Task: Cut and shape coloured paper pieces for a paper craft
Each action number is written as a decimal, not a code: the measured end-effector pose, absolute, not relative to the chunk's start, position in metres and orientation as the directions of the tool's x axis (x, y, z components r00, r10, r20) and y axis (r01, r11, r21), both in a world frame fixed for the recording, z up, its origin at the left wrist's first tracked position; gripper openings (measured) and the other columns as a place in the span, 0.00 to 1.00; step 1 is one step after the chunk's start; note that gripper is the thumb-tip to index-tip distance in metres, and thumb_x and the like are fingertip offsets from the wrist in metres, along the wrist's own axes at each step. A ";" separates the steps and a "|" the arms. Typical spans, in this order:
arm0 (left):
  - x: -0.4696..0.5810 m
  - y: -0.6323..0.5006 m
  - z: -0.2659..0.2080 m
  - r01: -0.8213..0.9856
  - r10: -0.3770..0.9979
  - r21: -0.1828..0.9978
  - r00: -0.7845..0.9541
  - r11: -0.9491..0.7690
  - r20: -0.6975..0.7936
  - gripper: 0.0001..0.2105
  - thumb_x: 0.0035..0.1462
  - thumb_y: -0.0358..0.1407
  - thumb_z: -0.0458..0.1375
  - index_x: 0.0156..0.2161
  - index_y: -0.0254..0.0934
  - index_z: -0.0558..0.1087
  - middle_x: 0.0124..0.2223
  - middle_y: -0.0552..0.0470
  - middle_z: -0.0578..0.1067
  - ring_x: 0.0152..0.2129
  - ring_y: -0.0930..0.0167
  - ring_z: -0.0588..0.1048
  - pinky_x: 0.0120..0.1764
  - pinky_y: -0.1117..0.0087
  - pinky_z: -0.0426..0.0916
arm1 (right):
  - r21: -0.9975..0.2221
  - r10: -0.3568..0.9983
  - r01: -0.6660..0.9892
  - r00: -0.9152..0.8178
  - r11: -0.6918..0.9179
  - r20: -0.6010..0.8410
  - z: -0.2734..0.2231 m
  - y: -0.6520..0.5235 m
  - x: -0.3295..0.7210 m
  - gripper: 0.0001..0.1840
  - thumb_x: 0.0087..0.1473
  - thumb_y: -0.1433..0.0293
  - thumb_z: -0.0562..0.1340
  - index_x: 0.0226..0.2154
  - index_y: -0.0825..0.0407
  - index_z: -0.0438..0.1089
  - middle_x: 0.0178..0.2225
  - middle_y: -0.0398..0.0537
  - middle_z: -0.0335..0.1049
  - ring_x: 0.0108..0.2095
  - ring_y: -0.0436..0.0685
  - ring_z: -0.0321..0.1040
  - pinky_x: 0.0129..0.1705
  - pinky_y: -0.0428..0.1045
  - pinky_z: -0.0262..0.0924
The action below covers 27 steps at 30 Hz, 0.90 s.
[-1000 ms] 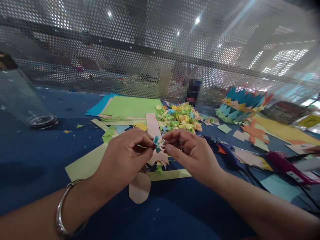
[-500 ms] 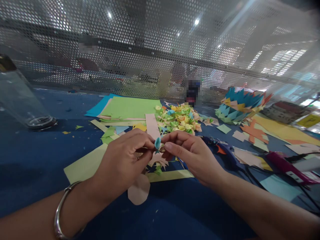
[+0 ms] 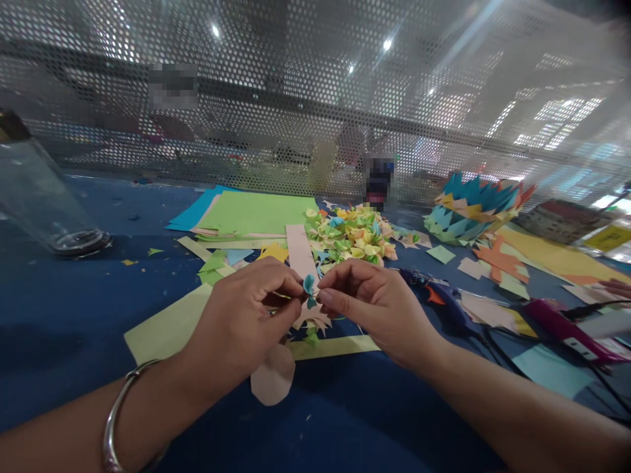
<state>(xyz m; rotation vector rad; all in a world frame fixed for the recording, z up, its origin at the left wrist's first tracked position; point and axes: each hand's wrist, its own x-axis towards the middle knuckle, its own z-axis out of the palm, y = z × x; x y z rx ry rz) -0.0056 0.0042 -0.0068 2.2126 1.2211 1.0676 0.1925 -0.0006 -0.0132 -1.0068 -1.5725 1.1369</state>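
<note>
A small blue folded-paper flower (image 3: 309,286) is held up in the middle of the view, its petals curled. My left hand (image 3: 251,312) pinches its left side between thumb and fingertips. My right hand (image 3: 372,302) is closed in a pinch at its right edge, thumb against forefinger. Under and behind the fingers lie a pale pink paper strip (image 3: 300,249) and cut pink pieces. A round pale pink paper piece (image 3: 273,378) lies below my left hand. Just beyond my hands is a heap of small folded paper flowers (image 3: 362,236), mostly yellow and green.
Green paper sheets (image 3: 266,211) lie behind. A clear bottle (image 3: 44,197) stands at the left. On the right are a blue glue gun (image 3: 453,309), a purple power strip (image 3: 566,328) with cables, a spiky paper crown (image 3: 473,210) and another person's hand (image 3: 618,288). A perforated screen (image 3: 296,118) closes the back.
The blue flower has turned slightly between my fingertips, and its lower petals show more. Another person's hand has come in at the right edge.
</note>
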 end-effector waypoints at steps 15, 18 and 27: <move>-0.004 0.003 -0.005 0.539 0.847 0.653 0.314 -0.532 0.430 0.07 0.53 0.27 0.58 0.29 0.42 0.75 0.34 0.54 0.79 0.31 0.71 0.77 0.31 0.73 0.70 | -0.952 0.933 0.115 -0.264 0.283 0.245 -0.017 -0.001 0.194 0.11 0.54 0.62 0.69 0.36 0.52 0.74 0.30 0.44 0.72 0.30 0.50 0.72 0.33 0.46 0.70; -0.003 0.003 -0.004 0.550 0.847 0.646 0.314 -0.530 0.428 0.07 0.53 0.27 0.58 0.29 0.42 0.75 0.33 0.54 0.79 0.30 0.71 0.76 0.31 0.73 0.70 | -0.950 0.932 0.129 -0.271 0.284 0.242 -0.018 -0.002 0.194 0.11 0.54 0.61 0.69 0.36 0.51 0.73 0.29 0.43 0.72 0.30 0.51 0.71 0.33 0.47 0.70; -0.004 0.006 -0.006 0.509 0.898 0.740 0.237 -0.439 0.370 0.04 0.53 0.30 0.60 0.30 0.41 0.75 0.33 0.53 0.79 0.29 0.70 0.78 0.31 0.71 0.73 | -0.927 0.938 0.194 -0.202 0.319 0.281 -0.012 0.000 0.193 0.07 0.56 0.67 0.67 0.38 0.51 0.74 0.30 0.44 0.74 0.31 0.51 0.73 0.35 0.48 0.71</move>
